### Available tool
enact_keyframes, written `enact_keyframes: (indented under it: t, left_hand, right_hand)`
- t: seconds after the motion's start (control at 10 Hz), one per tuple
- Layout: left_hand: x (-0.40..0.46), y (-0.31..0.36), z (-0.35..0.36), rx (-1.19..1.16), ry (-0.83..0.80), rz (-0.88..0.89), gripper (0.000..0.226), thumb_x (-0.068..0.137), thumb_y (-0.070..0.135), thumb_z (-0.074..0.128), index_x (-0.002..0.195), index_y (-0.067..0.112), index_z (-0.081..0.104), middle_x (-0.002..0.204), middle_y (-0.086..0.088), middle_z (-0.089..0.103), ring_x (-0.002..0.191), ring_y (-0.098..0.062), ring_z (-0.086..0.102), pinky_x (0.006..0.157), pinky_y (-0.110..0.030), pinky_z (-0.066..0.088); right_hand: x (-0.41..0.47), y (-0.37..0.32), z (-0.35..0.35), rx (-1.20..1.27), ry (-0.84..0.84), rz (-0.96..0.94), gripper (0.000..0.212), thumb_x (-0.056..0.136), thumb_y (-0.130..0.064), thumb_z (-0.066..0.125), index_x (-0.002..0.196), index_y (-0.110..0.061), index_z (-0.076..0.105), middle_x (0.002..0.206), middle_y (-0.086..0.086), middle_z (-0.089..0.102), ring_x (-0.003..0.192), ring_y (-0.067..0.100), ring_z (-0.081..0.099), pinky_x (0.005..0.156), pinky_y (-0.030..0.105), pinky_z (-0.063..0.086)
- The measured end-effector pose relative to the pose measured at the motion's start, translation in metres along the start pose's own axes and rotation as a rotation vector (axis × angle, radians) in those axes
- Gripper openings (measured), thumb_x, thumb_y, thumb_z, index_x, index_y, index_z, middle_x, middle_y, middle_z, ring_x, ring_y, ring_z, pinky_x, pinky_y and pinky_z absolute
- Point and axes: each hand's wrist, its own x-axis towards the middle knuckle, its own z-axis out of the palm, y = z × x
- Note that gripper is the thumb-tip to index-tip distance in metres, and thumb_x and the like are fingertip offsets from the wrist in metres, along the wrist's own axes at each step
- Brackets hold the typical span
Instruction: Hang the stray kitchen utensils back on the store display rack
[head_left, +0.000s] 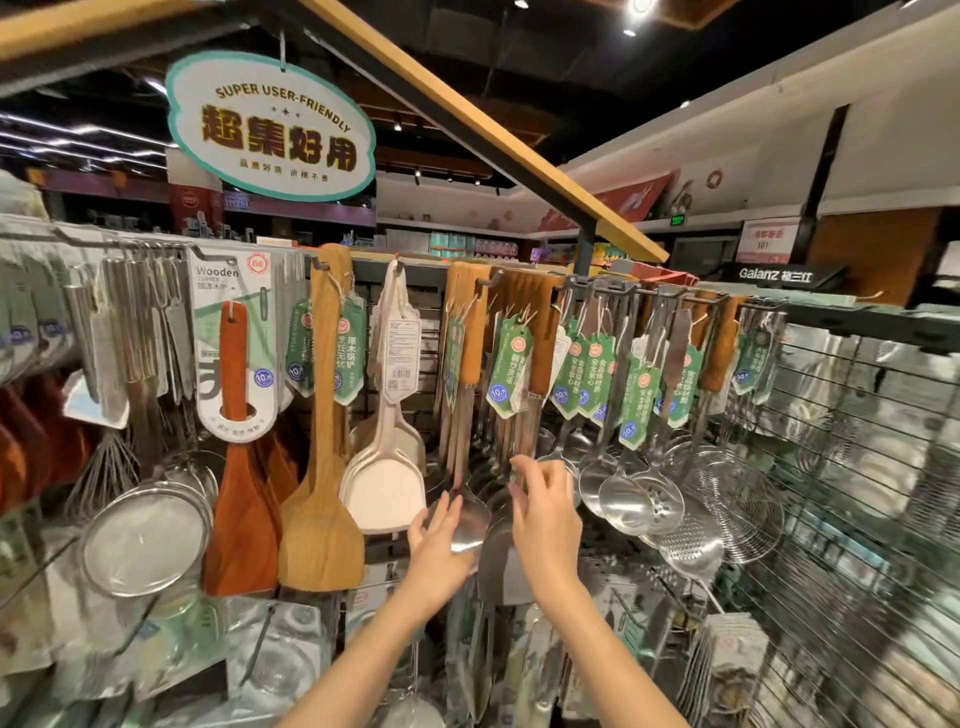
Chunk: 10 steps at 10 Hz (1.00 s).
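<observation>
Far left of the display rack (395, 270): round wire-mesh strainers (143, 538) with thin steel rims, a balloon whisk (106, 467) above them. Next, a dark reddish wooden turner (241, 499) in a white card sleeve, then a pale honey-coloured wooden spatula (322, 499) — flat, flared blade down, handle up on its hook. Beside it hang cream plastic turners (382, 467), matte, squared blades.

Left hand (439, 545) reaches up with fingers straight and spread, fingertips against the polished blade of a steel turner (462, 519); nothing is gripped. That turner hangs with its long axis vertical, wood-sleeved handle up at the hook, shiny blade down, among others of its kind at mid-rack.

Right hand (545, 514) is raised just beside it, fingers loosely bent around thin steel shafts; whether it pinches one I cannot tell.

Further right — mirror-bright ladles (597, 478), a perforated skimmer (657, 506), a coiled wire spider strainer (737, 499), all bowl-down, with green tags (511, 358) at the handles.
</observation>
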Motion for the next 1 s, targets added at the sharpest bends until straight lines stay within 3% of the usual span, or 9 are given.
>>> enact_keyframes:
  t: [0.1, 0.2, 0.3, 0.4, 0.5, 0.6, 0.7, 0.8, 1.0]
  left_hand:
    - [-0.002, 0.002, 0.001, 0.012, 0.011, -0.007, 0.068, 0.092, 0.018, 0.054, 0.149, 0.022, 0.017, 0.158, 0.006, 0.003, 0.143, -0.023, -0.004, 0.116, -0.031, 0.004]
    - [-0.005, 0.004, 0.003, -0.01, 0.015, -0.007, 0.068, 0.092, 0.014, 0.053, 0.149, 0.022, 0.017, 0.158, 0.007, 0.001, 0.143, -0.022, -0.005, 0.116, -0.03, 0.008]
    - [-0.01, 0.004, 0.003, -0.016, 0.028, 0.011, 0.07, 0.091, 0.015, 0.055, 0.149, 0.023, 0.017, 0.158, 0.007, 0.003, 0.143, -0.02, -0.004, 0.115, -0.027, 0.008]
    - [-0.016, 0.003, 0.003, -0.032, 0.044, 0.028, 0.071, 0.089, 0.013, 0.056, 0.148, 0.024, 0.019, 0.158, 0.005, 0.007, 0.144, -0.017, -0.003, 0.116, -0.028, 0.005]
    - [-0.02, 0.0, 0.0, -0.003, 0.041, 0.051, 0.068, 0.089, 0.015, 0.055, 0.148, 0.025, 0.021, 0.158, 0.003, 0.008, 0.145, -0.017, -0.002, 0.116, -0.031, 0.005]
    - [-0.024, -0.002, -0.003, 0.062, 0.039, 0.084, 0.063, 0.089, 0.017, 0.053, 0.146, 0.024, 0.028, 0.157, 0.001, 0.013, 0.145, -0.019, 0.001, 0.117, -0.036, 0.005]
    - [-0.031, -0.002, -0.01, 0.069, 0.049, 0.124, 0.059, 0.087, 0.018, 0.055, 0.143, 0.02, 0.035, 0.151, -0.002, 0.031, 0.141, -0.018, 0.02, 0.116, -0.031, 0.016]
    - [-0.045, 0.0, -0.024, 0.069, 0.058, 0.135, 0.056, 0.087, 0.018, 0.056, 0.14, 0.018, 0.038, 0.142, 0.0, 0.042, 0.132, -0.014, 0.033, 0.11, -0.025, 0.025]
    - [-0.09, -0.012, -0.077, 0.098, 0.039, 0.148, 0.054, 0.088, 0.023, 0.055, 0.14, 0.024, 0.039, 0.141, 0.001, 0.044, 0.13, -0.015, 0.038, 0.103, -0.023, 0.031]
  right_hand:
    - [0.004, 0.004, -0.004, 0.0, 0.006, 0.099, 0.043, 0.088, -0.014, 0.064, 0.128, -0.017, 0.05, 0.113, 0.008, 0.046, 0.104, 0.025, 0.049, 0.07, 0.034, 0.051]
    - [0.006, 0.006, -0.001, 0.092, -0.087, 0.17, 0.056, 0.091, -0.016, 0.059, 0.139, -0.026, 0.031, 0.126, 0.001, 0.05, 0.091, 0.018, 0.059, 0.061, 0.03, 0.046]
    - [0.004, 0.008, 0.005, 0.113, -0.131, 0.249, 0.053, 0.095, -0.017, 0.051, 0.14, -0.03, 0.024, 0.117, -0.007, 0.063, 0.082, 0.012, 0.064, 0.056, 0.027, 0.035]
    - [0.003, 0.014, 0.004, 0.094, -0.143, 0.302, 0.046, 0.097, -0.018, 0.047, 0.139, -0.028, 0.029, 0.1, -0.005, 0.069, 0.082, 0.016, 0.065, 0.061, 0.028, 0.038]
    - [0.003, 0.023, 0.001, 0.093, -0.224, 0.328, 0.043, 0.097, -0.02, 0.047, 0.137, -0.026, 0.032, 0.096, 0.0, 0.067, 0.079, 0.022, 0.063, 0.063, 0.033, 0.044]
    - [0.0, 0.029, -0.007, 0.035, -0.321, 0.299, 0.044, 0.098, -0.024, 0.047, 0.138, -0.028, 0.031, 0.108, 0.0, 0.064, 0.092, 0.02, 0.061, 0.068, 0.035, 0.044]
    - [-0.007, 0.032, -0.016, 0.005, -0.361, 0.277, 0.048, 0.096, -0.031, 0.049, 0.141, -0.026, 0.031, 0.134, -0.002, 0.052, 0.121, 0.018, 0.051, 0.084, 0.039, 0.046]
    - [-0.016, 0.026, -0.028, 0.004, -0.39, 0.286, 0.054, 0.096, -0.032, 0.049, 0.144, -0.021, 0.027, 0.146, -0.002, 0.039, 0.133, 0.018, 0.038, 0.098, 0.041, 0.041]
    - [-0.039, -0.018, -0.041, 0.026, -0.44, 0.209, 0.053, 0.096, -0.032, 0.049, 0.142, -0.013, 0.032, 0.145, 0.004, 0.039, 0.134, 0.02, 0.035, 0.102, 0.036, 0.036]
